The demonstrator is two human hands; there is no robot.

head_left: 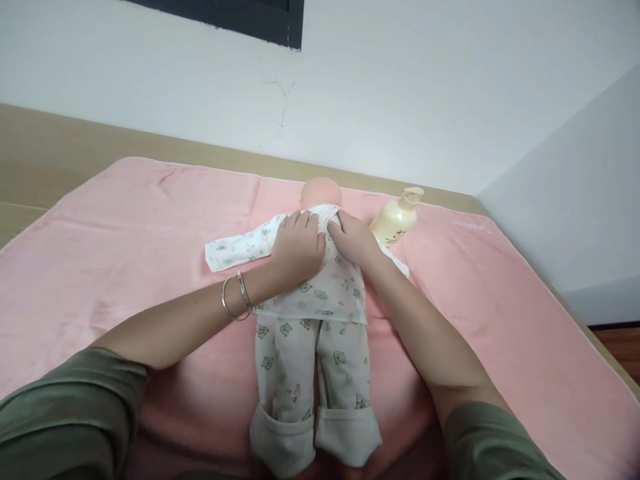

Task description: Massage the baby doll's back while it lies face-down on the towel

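A baby doll, its bald head (321,192) at the far end, lies stretched out with its feet end toward me. It wears a white printed baby shirt (333,290) and matching printed pants (295,360) with turned-up cuffs. My left hand (300,247) is closed on the shirt's left front near the collar, palm down, covering the fabric beneath. At the right side of the neckline, my right hand (354,237) grips the collar edge between thumb and fingers. One shirt sleeve (240,250) spreads out flat to the left; the other is mostly hidden behind my right hand.
A cream-coloured pump bottle (397,217) stands just beyond my right hand, close to the right sleeve. Under the doll, a pink blanket (165,220) covers most of the wooden surface (45,147). A white wall (375,100) rises behind.
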